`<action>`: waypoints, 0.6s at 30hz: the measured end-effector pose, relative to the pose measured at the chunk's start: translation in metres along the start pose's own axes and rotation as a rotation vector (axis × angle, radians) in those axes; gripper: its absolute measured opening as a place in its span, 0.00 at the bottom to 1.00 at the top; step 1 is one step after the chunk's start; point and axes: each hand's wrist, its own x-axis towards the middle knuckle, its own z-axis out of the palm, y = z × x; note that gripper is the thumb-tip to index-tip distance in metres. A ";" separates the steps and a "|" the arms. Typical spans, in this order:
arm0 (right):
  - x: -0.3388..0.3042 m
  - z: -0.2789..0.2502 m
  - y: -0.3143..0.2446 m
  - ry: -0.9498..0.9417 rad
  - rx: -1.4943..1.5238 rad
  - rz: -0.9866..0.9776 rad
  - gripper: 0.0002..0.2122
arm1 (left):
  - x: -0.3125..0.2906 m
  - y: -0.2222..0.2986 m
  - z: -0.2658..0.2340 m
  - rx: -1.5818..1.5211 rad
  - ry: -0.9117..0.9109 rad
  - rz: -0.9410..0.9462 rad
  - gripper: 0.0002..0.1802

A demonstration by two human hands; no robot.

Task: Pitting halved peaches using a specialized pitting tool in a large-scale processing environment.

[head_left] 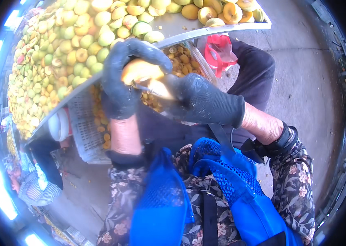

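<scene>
Cups a round orange-yellow fruit [143, 70] in curled fingers [152, 52] of the black-gloved left hand [117, 80]; grasps a slim metal tool [142, 87] in the black-gloved right hand [201, 97]. Probably light, soft, slippery; best cradled broadly.

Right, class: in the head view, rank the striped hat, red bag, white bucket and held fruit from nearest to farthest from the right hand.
1. Fruit: in the left hand, beside the right hand.
2. Red bag: ahead, slightly right.
3. White bucket: well to the left.
4. Striped hat: far lower left.
</scene>
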 end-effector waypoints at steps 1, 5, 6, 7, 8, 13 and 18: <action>0.005 0.003 0.022 0.094 -0.189 -0.235 0.13 | 0.003 0.004 0.002 0.056 -0.061 -0.068 0.27; 0.004 -0.010 -0.016 -0.209 0.221 0.147 0.18 | 0.007 -0.004 -0.003 -0.311 -0.043 -0.264 0.34; 0.008 -0.011 -0.002 -0.196 0.224 0.150 0.18 | 0.008 -0.010 -0.002 -0.319 -0.053 -0.267 0.34; 0.017 -0.013 0.025 -0.101 -0.046 -0.307 0.20 | 0.010 -0.020 -0.003 -0.701 -0.104 -0.329 0.32; 0.024 -0.011 0.029 -0.014 -0.319 -0.762 0.22 | 0.009 -0.028 -0.005 -1.076 -0.140 -0.386 0.31; 0.032 -0.018 0.031 -0.026 -0.065 -0.322 0.12 | -0.002 -0.063 0.016 -1.248 0.228 -0.262 0.23; 0.031 -0.022 0.072 -0.306 0.627 0.070 0.10 | -0.006 -0.128 -0.010 -1.465 0.213 -0.428 0.22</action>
